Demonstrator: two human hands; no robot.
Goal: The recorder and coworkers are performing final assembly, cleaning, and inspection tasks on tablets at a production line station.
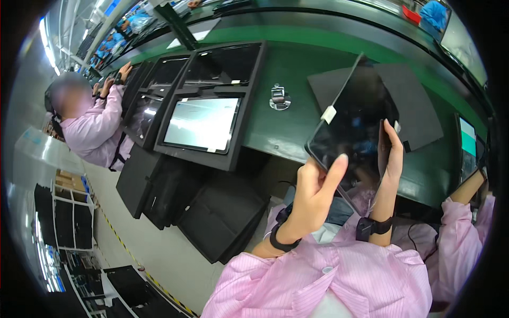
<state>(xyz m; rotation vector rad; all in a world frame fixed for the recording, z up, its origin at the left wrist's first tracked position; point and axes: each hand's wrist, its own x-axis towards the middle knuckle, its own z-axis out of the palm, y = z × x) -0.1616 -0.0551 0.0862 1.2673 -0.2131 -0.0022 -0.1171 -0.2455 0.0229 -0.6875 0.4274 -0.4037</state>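
A tablet with a glossy black screen (352,116) is raised and tilted over the green worktable, a small white tab (328,114) on its left edge. My left hand (318,183) grips its lower left corner, the thumb lying on the glass. On the opposite edge, my right hand (392,151) holds it with the fingers along the side. Behind the tablet, a dark grey foam sheet (419,111) lies on the table. To its left is a small shiny metal piece (279,98).
Black foam trays (246,114) at left hold tablets, one with a lit white screen (201,125). More black trays (220,217) are stacked lower down. A co-worker in pink (95,127) works at far left; another sleeve (456,222) shows at right, near a device with a lit screen (467,143).
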